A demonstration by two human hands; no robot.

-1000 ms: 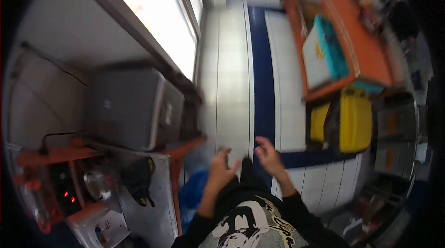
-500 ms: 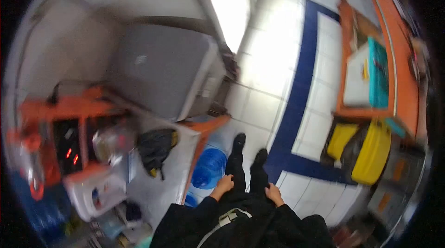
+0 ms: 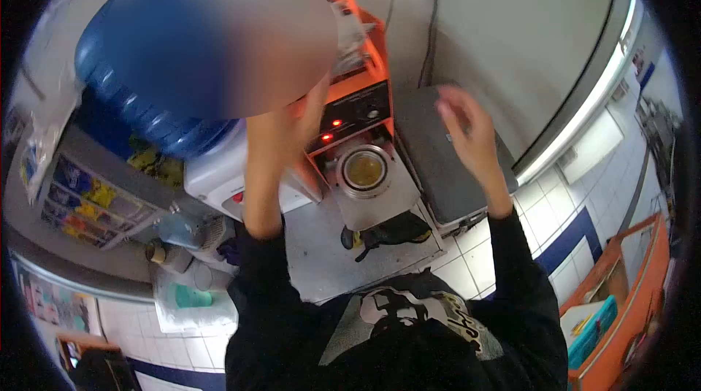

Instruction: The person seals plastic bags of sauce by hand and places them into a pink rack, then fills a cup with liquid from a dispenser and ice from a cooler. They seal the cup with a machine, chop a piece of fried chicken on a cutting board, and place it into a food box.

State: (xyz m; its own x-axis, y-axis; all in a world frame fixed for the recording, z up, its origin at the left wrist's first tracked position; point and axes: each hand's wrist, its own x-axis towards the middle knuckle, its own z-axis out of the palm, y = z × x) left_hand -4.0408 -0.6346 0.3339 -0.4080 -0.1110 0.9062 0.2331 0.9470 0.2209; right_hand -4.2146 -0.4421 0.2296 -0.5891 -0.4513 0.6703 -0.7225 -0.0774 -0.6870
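My left hand (image 3: 286, 132) is raised in front of an orange machine (image 3: 379, 48). A blurred patch covers most of its fingers; one digit shows, stretched upward. Whether it holds anything is hidden. My right hand (image 3: 473, 135) is held up over a dark grey box-like lid (image 3: 464, 179), fingers loosely curved and apart, nothing in them. Between my hands, two red lights glow on the machine's black panel (image 3: 358, 110). Below the panel a metal tray (image 3: 369, 208) sticks out, bearing a round metal-rimmed holder (image 3: 342, 170) with something yellowish inside (image 3: 366, 170).
A large blue water bottle (image 3: 157, 110) rests on a white dispenser (image 3: 208, 179) at left. Dark cloth with yellow edging (image 3: 391, 234) lies by the tray. Containers (image 3: 175, 256) crowd the lower left. An orange shelf unit (image 3: 646, 267) stands at right on the tiled floor.
My view has swung from the floor and my feet to the orange machine. Both hands have come up from beside my thighs to the machine's height.
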